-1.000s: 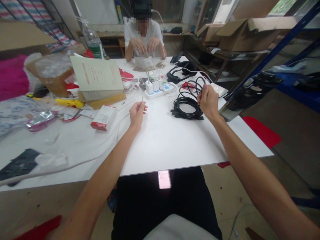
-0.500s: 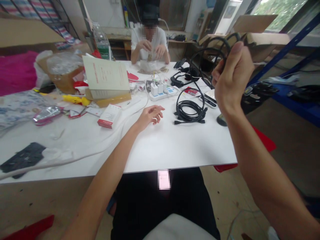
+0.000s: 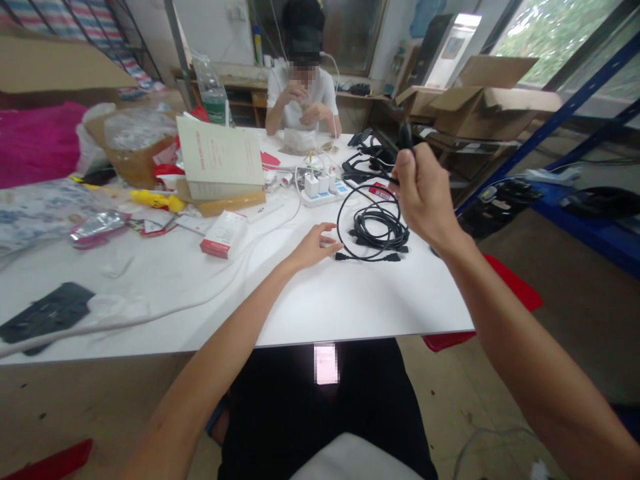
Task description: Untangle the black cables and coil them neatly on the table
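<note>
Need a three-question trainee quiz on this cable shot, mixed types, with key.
1. What does the bare right hand grip?
A) a clear plastic bottle
B) a black flexible cable
C) a silver foil packet
2. True or false: in the picture, the red-and-white cardboard box lies left of the bare left hand.
3. Fill in: the white plastic power strip holds several white ____.

Key: 1 B; 2 true; 3 plugs.
</note>
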A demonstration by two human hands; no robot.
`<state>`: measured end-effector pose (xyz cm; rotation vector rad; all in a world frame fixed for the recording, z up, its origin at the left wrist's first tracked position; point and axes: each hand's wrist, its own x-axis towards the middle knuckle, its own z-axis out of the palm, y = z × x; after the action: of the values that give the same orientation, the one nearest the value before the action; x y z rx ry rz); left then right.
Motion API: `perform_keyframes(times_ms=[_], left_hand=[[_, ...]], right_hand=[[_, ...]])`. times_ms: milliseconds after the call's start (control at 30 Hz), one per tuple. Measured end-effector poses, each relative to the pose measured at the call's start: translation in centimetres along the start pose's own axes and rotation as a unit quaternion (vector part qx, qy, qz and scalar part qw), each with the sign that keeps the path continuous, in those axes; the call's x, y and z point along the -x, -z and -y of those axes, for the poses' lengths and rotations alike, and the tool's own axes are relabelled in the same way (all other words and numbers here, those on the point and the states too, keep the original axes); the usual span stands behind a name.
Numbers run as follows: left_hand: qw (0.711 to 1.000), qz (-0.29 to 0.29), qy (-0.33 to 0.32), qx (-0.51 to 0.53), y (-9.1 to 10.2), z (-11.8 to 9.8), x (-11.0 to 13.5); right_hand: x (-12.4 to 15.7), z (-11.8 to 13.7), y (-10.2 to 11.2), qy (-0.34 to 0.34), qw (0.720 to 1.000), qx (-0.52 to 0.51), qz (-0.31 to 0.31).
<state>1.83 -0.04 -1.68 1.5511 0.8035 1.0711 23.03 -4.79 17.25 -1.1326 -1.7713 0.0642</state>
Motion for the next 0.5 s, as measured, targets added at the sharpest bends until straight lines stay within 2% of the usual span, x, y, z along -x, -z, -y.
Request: perform_keyframes(times_ms=[133,267,367,500], left_hand=[[0.999,0.018,0.023,0.016,-0.1,0.8,-0.2],[0.999,0.032,0.009,-0.001,-0.5,0.6,-0.2],[0.998,0.06,-0.011,0.004,-1.1,-0.1,0.0],[0.997,0.077,-0.005,0.024,-1.5,-1.1,0.2]], right_hand=[[2.7,-2.1,-0.2,0.023,0.986,0.083,0.144],[5.1,-2.4,0.2,0.044,0.974,0.075,0.211],[6.0,-2.4,0.9,0.038,0.973,0.051,0.222],[6.1,-2.4,2.0,0.01,0.981,0.058,0.186]])
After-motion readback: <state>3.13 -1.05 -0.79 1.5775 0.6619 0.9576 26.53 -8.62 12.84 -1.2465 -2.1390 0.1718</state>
